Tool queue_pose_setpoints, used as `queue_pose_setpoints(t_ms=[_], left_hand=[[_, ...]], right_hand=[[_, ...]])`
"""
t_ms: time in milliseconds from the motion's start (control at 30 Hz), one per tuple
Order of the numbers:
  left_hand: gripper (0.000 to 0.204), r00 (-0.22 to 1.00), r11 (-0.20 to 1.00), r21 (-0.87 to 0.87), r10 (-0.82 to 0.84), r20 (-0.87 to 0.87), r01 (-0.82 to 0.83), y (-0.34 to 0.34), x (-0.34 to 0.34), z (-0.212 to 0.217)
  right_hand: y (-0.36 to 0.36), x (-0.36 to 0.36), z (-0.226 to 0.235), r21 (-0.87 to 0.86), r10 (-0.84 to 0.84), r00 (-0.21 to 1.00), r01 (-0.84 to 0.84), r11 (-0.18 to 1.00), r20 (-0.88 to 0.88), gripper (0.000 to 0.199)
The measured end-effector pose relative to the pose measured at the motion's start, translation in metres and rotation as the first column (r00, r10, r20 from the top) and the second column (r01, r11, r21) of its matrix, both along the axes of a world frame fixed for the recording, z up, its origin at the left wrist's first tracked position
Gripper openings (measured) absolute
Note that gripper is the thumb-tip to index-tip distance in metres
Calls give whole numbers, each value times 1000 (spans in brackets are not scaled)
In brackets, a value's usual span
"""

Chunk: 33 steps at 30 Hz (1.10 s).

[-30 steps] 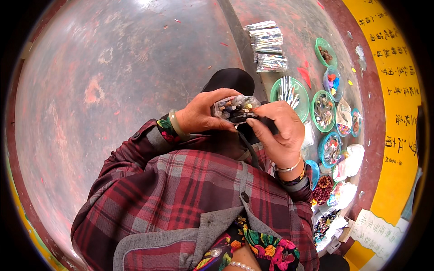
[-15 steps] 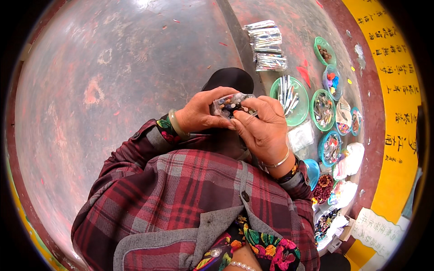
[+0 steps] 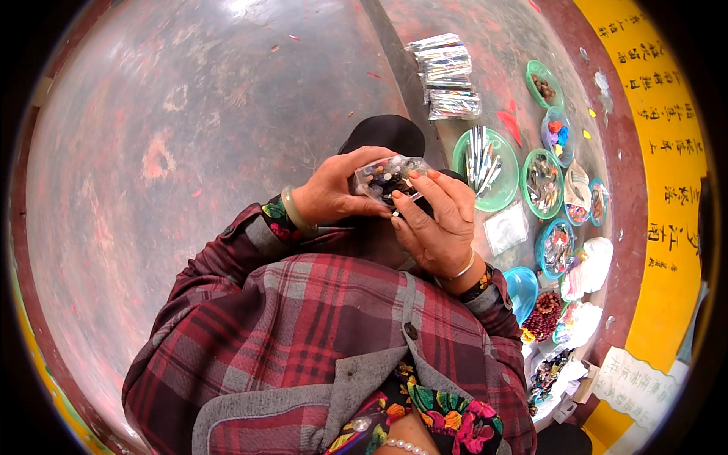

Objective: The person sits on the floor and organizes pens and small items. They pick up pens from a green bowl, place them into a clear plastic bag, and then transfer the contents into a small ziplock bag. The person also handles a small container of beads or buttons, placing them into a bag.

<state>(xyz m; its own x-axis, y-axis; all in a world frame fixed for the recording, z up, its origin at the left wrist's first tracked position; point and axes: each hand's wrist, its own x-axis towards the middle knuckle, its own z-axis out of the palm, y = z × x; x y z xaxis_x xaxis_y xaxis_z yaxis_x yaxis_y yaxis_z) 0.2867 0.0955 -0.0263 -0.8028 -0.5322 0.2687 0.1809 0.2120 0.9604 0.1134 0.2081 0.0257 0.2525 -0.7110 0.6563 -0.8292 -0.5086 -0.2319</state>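
My left hand (image 3: 343, 184) is closed round a small clear plastic bag (image 3: 371, 171), tilted above my lap. Mixed beads (image 3: 388, 180) fill it: black, white, grey and some reddish ones. My right hand (image 3: 438, 220) is at the bag's right side, its fingers bent over the edge and fingertips close to the beads. Between its thumb and forefinger shows a small white bead (image 3: 395, 214), partly hidden. A bangle sits on each wrist.
To the right on the floor stand a green plate (image 3: 506, 199) with slim packets, a green bowl (image 3: 542, 184), blue bowls (image 3: 522, 292) and strung red beads (image 3: 543, 317). Flat plastic packets (image 3: 453, 105) lie stacked farther off. A clear bag (image 3: 505, 227) lies near my right hand.
My right hand has drawn back slightly from the bag and its fingers have spread, so more beads show. A small white bead now appears by its thumb. My left hand stays put.
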Motion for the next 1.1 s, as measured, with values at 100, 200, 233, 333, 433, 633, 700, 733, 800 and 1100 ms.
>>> queue_pose_setpoints(t_ms=[100, 200, 233, 333, 433, 633, 700, 733, 800, 1100], left_hand=[[65, 997, 998, 24, 64, 30, -65, 4, -3, 4], [64, 998, 997, 51, 63, 23, -64, 6, -7, 8], [66, 997, 997, 52, 56, 46, -59, 6, -8, 9], [67, 994, 997, 44, 53, 96, -58, 6, -6, 11], [63, 994, 995, 62, 73, 75, -78, 5, -9, 7], [59, 993, 990, 100, 94, 68, -100, 6, -14, 5], [58, 994, 984, 156, 79, 79, -90, 9, -14, 10], [58, 993, 979, 177, 83, 82, -97, 9, -13, 9], [59, 992, 963, 240, 111, 56, -122, 10, -11, 15], [62, 986, 930, 332, 165, 12, -159, -2, -15, 10]], right_hand=[[-1, 0, 0, 21, 1, 1000, 0, 1000, -31, 35], [-2, -2, -2, 34, 4, 999, -2, 999, -49, 34], [-3, -2, -1, 39, 11, 999, -9, 999, -48, 34], [-6, -3, -1, 26, 39, 999, -39, 999, -28, 33], [-6, -5, -4, 17, 59, 998, -59, 998, -1, 33], [-4, -16, -5, 42, 65, 997, -66, 997, 37, 34], [-8, -33, -11, 5, -75, 995, 75, 997, 58, 34], [-7, -48, -16, 4, -167, 984, 167, 986, 55, 34], [-16, -81, -38, 45, -367, 866, 374, 926, 341, 30], [22, -295, -292, 766, -978, 202, 636, 93, -50, 47]])
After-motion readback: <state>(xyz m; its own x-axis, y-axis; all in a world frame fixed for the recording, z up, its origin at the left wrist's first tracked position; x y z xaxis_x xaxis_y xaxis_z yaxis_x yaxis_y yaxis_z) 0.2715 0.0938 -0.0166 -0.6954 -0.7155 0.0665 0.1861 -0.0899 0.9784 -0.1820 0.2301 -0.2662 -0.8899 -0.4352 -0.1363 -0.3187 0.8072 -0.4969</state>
